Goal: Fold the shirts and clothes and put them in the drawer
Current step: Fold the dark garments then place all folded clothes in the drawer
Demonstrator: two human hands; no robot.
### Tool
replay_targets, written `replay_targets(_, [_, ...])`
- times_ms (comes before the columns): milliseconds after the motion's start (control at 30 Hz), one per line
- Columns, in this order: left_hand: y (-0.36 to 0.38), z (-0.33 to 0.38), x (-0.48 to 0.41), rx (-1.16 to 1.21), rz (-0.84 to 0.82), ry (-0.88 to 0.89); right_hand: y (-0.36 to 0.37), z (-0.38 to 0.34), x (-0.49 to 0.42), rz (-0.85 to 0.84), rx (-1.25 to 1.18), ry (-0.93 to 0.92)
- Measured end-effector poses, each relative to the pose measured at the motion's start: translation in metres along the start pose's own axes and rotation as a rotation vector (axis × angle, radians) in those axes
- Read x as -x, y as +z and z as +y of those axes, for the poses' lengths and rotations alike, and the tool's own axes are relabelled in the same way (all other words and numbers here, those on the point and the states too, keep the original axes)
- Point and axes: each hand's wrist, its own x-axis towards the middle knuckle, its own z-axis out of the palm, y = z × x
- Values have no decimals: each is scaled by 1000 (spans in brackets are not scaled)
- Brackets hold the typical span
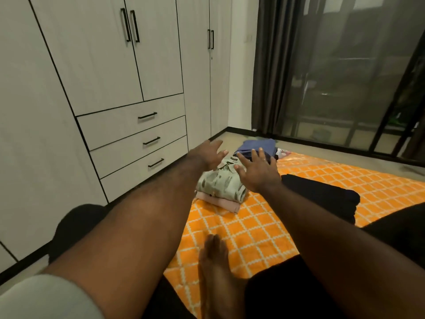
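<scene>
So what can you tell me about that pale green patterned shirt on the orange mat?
The green patterned shirt is folded into a neat rectangle, collar toward the far end, pale green with darker blotches, soft fabric by its look. It lies atop a folded pink garment on the orange mat. Both hands hover open above it, left hand, right hand; contact is unclear.

text: none legible | labels: none | numbers: none

A pale built-in wardrobe (pixel 110 65) with black handles fills the left wall; right of it stands a white wall strip (pixel 241 77), then dark curtains (pixel 269 65) and glass sliding doors (pixel 345 77) above grey floor (pixel 322 153)
</scene>
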Motion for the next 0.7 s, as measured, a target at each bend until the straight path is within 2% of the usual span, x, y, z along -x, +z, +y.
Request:
replay_targets(100, [22, -28, -43, 30, -1, 18, 13, -16, -51, -1, 17, -10])
replay_targets(233, [67, -79, -110, 30, -14, -6, 50, -33, -140, -96, -16, 37])
replay_targets(500, [136, -173, -248, -8, -160, -34, 168, -41, -298, -270, 14, 48])
replay_targets(700, [158, -226, -319, -2, -246, -98, 198, -83, -396, -347, 73, 7])
